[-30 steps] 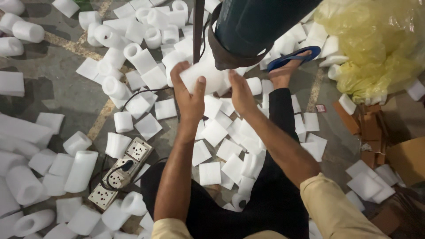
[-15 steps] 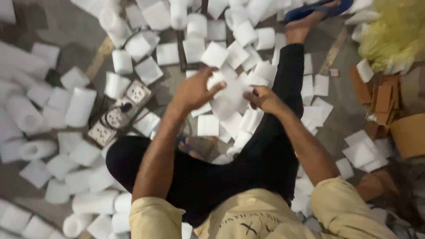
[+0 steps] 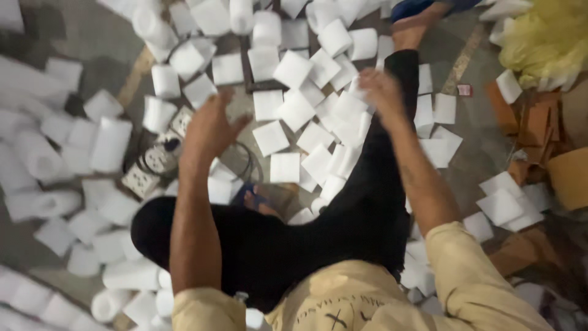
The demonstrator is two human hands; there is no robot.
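White squares (image 3: 318,116) of folded paper lie strewn over the floor (image 3: 79,30), densest between the two raised hands. Right hand (image 3: 381,92) hovers just above this heap, motion-blurred; whether its grip holds a piece cannot be told. Left hand (image 3: 211,125) hangs open, fingers spread, holding nothing, above a white power strip (image 3: 156,162). White paper rolls (image 3: 110,144) lie to the left; a yellow bag (image 3: 548,40) sits at upper right.

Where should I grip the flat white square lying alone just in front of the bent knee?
Take the white square by its near edge, coming from above on the left hand side. It lies flat and apart from its neighbours, so an edge pinch suits it; blur hides finer detail.
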